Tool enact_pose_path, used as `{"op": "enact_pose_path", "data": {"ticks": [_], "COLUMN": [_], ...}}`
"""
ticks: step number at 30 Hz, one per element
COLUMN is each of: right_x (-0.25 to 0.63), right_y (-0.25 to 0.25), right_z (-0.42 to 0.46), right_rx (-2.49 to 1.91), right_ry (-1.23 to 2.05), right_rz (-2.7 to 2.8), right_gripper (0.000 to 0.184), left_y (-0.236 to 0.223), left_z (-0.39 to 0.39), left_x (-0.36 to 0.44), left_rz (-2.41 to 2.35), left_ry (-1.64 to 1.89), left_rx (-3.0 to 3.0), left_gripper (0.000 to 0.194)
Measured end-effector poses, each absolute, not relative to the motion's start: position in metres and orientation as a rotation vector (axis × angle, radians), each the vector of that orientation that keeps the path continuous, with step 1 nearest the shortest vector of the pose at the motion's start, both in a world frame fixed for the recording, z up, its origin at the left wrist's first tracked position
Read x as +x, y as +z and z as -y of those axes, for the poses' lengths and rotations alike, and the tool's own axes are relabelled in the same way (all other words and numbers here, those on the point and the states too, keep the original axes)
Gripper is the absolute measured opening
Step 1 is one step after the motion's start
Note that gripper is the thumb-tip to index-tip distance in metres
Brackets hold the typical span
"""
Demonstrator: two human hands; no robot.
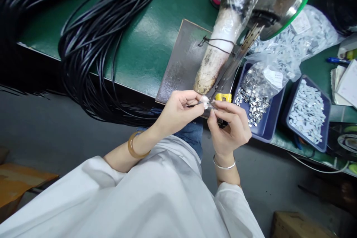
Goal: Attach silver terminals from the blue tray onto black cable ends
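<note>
Landmark: dark grey square metal plate (178, 67) on the green desk (150, 37). Left hand (182, 111) and right hand (231, 126) meet just off its near edge, fingertips almost touching, other right fingers curled. Both thumb-and-index pinches close on a tiny silvery metal part (210, 105); exact shape too small to read. Small soft-looking white bit (205, 99) sits at the left fingertips; can't tell if it's a workpiece or a finger cover.

Step in hand, my read: close two-handed fingertip handling of that part. Next move calls for steady light pinches and good alignment; easy to drop at this size.

Around the plate: tapered white plastic-wrapped tube (213, 52) slants over it, tip near the hands. Small yellow block (223, 97) at its near right side. Right of it, a blue rectangular plastic tray (264, 130) of loose silver metal pieces (258, 109); farther right, a second tray holding pale blue-white flat pieces (308, 113). Left of it, long black cable bundle (103, 37) droops over the desk edge.
</note>
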State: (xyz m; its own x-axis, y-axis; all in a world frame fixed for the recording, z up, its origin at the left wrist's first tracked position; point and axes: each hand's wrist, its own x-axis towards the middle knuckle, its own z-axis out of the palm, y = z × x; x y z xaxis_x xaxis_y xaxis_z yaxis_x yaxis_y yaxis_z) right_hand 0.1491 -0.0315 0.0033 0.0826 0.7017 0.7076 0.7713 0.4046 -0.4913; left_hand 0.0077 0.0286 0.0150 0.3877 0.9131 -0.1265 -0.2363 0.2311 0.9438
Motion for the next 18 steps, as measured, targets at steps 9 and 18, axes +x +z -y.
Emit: {"op": "enact_pose_path", "data": {"ticks": [9,18], "right_x": [0.1493,0.1469], "right_y": [-0.0016,0.0009], "right_z": [0.0358,0.0345], "right_rx": [-1.306,-1.306], "right_ry": [-0.150,0.086], "right_rz": [1.665,1.553], "right_gripper": [0.020,0.018], "left_y": [0.0140,0.0146], "left_z": [-0.0287,-0.0261], "left_x": [0.0042,0.0030], "left_rz": [-0.846,-0.857], "left_ry": [0.851,0.882], "left_rx": [1.061,1.049], "left_gripper": [0.005,0.010]}}
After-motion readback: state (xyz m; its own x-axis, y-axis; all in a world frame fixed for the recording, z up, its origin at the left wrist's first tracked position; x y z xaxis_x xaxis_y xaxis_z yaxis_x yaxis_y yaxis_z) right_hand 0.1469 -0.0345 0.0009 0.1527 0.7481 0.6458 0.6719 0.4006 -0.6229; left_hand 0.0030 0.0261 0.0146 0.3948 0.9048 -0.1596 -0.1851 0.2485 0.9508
